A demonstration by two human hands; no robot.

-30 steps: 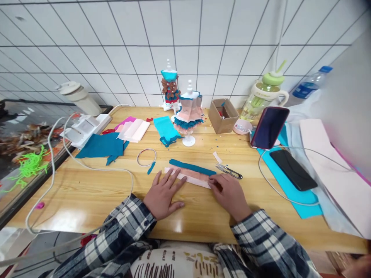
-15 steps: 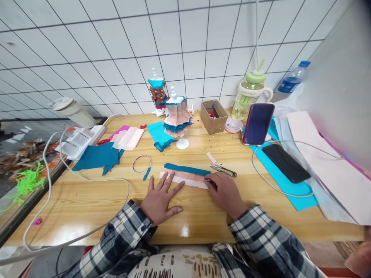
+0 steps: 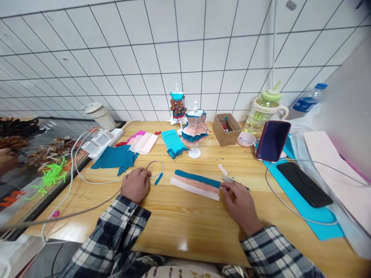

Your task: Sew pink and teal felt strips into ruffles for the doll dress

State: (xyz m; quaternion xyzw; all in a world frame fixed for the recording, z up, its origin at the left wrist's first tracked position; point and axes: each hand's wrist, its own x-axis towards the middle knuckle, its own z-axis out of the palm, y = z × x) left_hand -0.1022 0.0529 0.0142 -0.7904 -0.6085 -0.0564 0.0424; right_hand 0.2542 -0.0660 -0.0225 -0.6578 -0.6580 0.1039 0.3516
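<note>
My left hand [image 3: 135,185] rests on the table with its fingers curled and closed at the left edge of a thin ring [image 3: 162,170]. Beside the ring lies a small teal scrap [image 3: 159,178]. Teal, peach and pale pink layered strips [image 3: 197,183] lie flat in front of me. At their right end, the thumb and fingers of my right hand [image 3: 239,202] are pinched together on the edge. Small thread snips [image 3: 228,178] lie just behind that hand, partly covered by it.
Behind stand two small dress forms [image 3: 194,135] [image 3: 177,106] in ruffled dresses, a cardboard box [image 3: 227,135] and a pink dish [image 3: 246,139]. Phones [image 3: 274,139] [image 3: 304,184], a cable and coloured sheets lie right. A power strip [image 3: 102,143] and teal sheet [image 3: 111,157] lie left.
My left hand has left the strips, moved left to the ring and closed its fingers. My right hand stays at the strips' right end. The view has shifted.
</note>
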